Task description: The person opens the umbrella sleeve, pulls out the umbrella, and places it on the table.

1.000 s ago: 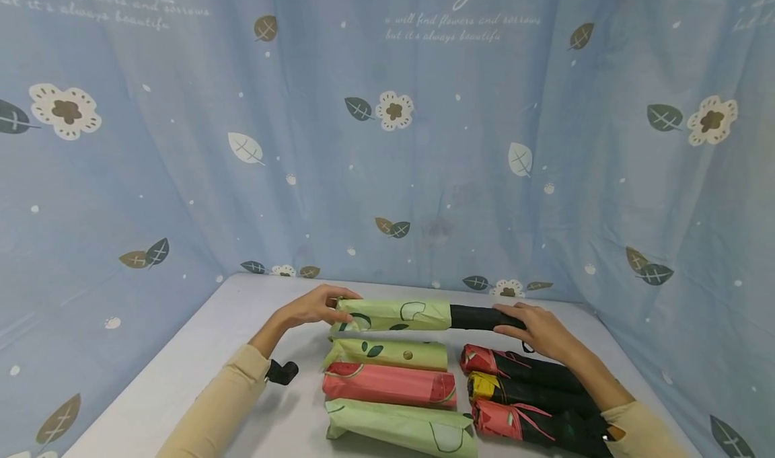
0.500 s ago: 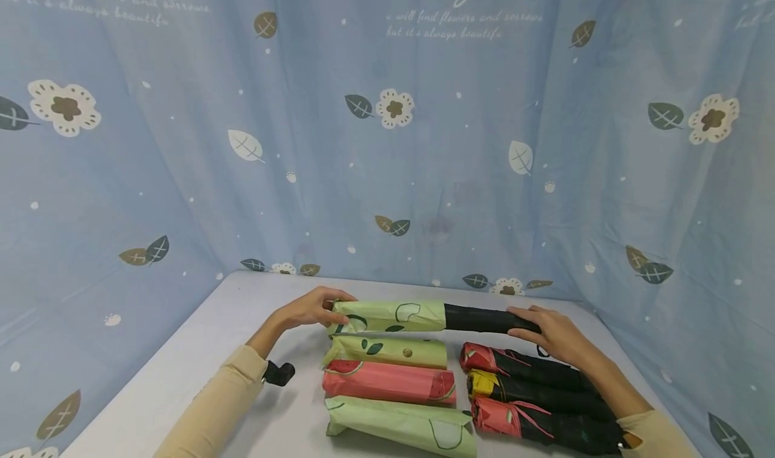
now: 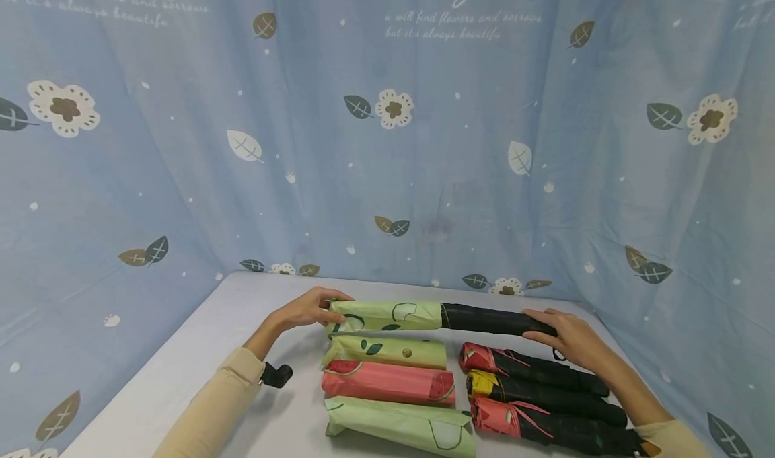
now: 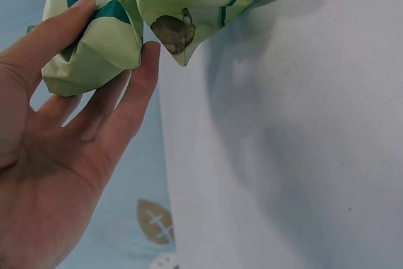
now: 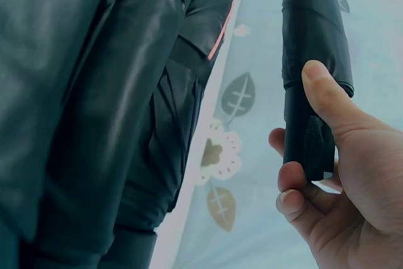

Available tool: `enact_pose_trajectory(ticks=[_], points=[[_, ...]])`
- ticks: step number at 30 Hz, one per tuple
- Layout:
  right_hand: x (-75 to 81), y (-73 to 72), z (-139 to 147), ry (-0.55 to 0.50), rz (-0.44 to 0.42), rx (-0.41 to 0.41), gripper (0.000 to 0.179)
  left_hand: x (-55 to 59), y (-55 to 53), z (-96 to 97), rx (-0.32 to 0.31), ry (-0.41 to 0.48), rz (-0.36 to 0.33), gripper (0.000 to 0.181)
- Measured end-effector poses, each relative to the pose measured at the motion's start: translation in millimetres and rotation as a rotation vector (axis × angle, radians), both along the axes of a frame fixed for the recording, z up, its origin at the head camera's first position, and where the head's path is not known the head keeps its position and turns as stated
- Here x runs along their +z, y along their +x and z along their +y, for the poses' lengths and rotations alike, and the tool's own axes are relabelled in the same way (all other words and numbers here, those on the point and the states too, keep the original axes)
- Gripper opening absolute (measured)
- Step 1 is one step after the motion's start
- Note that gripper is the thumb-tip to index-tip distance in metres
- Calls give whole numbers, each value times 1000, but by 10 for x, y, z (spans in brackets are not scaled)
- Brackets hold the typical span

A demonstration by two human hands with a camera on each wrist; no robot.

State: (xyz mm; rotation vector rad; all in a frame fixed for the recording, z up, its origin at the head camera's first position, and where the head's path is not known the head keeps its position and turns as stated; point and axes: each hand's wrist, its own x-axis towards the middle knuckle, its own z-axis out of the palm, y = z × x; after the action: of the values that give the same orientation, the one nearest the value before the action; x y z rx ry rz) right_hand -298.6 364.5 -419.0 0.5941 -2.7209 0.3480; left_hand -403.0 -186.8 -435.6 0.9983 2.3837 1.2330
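Note:
A black folding umbrella (image 3: 490,318) sticks out of the right end of a light green fabric sleeve (image 3: 387,315), both held level at the back of the table. My left hand (image 3: 311,308) pinches the sleeve's left end, thumb on one side and fingers on the other, as the left wrist view shows. My right hand (image 3: 566,333) grips the handle end of the umbrella, thumb along its top; in the right wrist view the handle (image 5: 308,130) sits between thumb and curled fingers. A small dark wrist loop hangs below it.
On the white table (image 3: 242,310), a yellow-green sleeve (image 3: 387,352), a red sleeve (image 3: 387,383) and another light green one (image 3: 402,426) lie in a column. Right of them lie three black umbrellas (image 3: 545,397) with red and yellow ends. A blue patterned curtain (image 3: 387,175) surrounds the table.
My right hand has moved right with the umbrella, and more of its black length shows outside the sleeve. My left hand and the sleeve have shifted slightly left.

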Motion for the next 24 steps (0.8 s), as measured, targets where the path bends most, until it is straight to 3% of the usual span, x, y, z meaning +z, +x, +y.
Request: enact_pose_trajectory(ticks=[14, 24], points=[[-45, 118, 253, 30, 3, -36, 54, -97, 8, 23, -6, 14, 52, 42], [-41, 176, 465, 41, -62, -68, 55, -138, -4, 108, -49, -27, 171, 37]])
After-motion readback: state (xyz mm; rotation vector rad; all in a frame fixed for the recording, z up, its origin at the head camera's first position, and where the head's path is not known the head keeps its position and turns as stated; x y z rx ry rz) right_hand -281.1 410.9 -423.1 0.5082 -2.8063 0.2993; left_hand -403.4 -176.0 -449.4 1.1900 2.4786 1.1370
